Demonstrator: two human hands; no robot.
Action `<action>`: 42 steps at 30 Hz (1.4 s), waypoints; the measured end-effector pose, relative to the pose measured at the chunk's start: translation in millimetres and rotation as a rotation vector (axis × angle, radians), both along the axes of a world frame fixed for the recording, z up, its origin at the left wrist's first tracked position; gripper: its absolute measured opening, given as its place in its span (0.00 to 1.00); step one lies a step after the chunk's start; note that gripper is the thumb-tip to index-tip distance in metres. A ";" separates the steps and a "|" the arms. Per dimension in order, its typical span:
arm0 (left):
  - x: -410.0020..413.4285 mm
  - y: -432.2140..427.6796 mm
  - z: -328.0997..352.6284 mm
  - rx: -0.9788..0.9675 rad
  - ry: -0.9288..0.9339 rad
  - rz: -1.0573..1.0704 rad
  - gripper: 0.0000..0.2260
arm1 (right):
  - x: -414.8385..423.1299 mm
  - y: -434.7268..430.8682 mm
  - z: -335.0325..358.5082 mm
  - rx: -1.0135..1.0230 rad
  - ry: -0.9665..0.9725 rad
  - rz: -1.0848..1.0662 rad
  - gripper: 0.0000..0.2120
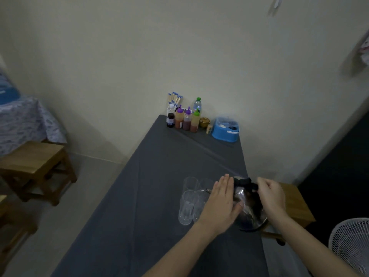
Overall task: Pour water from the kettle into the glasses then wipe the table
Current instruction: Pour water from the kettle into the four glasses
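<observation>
Farthest left of what concerns us stand the glasses (188, 204), clear tumblers clustered upright on the grey-clothed bench (151, 196); we count at least two, with perhaps more behind, though their transparency and the blur leave the number uncertain, and we cannot tell whether any holds water. Just to their right, our left hand (220, 204) lies flat with fingers extended, its grip open, the palm pressed against the side of the steel kettle (248, 206) and clasping nothing. The kettle sits near the bench's right edge, close beside the glasses, its spout (208, 190) pointing left toward them. Farther right, our right hand (269, 193) has its fingers curled at the black handle (244, 183) on top of the kettle, and we read that grip as closed around it, though the blur keeps us from being sure how firm the hold is. We judge the pouring step to be only beginning: the kettle looks tipped a little toward the glasses, yet no stream of water is visible. The next move calls for lifting the kettle by its handle, steadying its body with the left palm, bringing the spout over the nearest glass and tipping slowly so that the crowded tumblers are not knocked. No cloth for wiping is in sight.
</observation>
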State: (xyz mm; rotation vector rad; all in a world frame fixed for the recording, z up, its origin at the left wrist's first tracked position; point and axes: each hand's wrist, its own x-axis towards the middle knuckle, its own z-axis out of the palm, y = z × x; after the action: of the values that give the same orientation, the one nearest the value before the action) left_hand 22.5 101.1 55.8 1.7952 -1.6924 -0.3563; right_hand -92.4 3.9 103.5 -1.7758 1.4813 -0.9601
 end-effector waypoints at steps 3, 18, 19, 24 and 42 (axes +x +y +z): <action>-2.0 -8.8 2.9 -0.012 -0.078 -0.030 0.40 | -7.7 -1.9 -10.9 0.138 -0.146 -0.085 0.15; 2.5 -58.4 4.1 0.030 -0.005 -0.095 0.41 | -4.2 -38.0 2.9 0.013 0.037 -0.141 0.15; 3.1 -59.5 3.3 0.042 0.022 -0.097 0.43 | -2.0 -40.3 6.7 -0.012 0.079 -0.122 0.15; 7.3 -64.6 0.4 0.049 0.154 -0.087 0.44 | 9.4 -47.8 20.7 -0.117 0.224 -0.037 0.16; 11.0 -56.5 -7.9 0.047 0.338 -0.006 0.42 | 36.3 -52.6 33.8 -0.232 0.504 0.141 0.20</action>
State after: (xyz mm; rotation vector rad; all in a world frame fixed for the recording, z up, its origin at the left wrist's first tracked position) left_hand 33.5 44.6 47.9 1.6541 -1.4616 -0.6664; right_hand -56.1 -48.7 137.3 -2.3853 1.5537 -0.6598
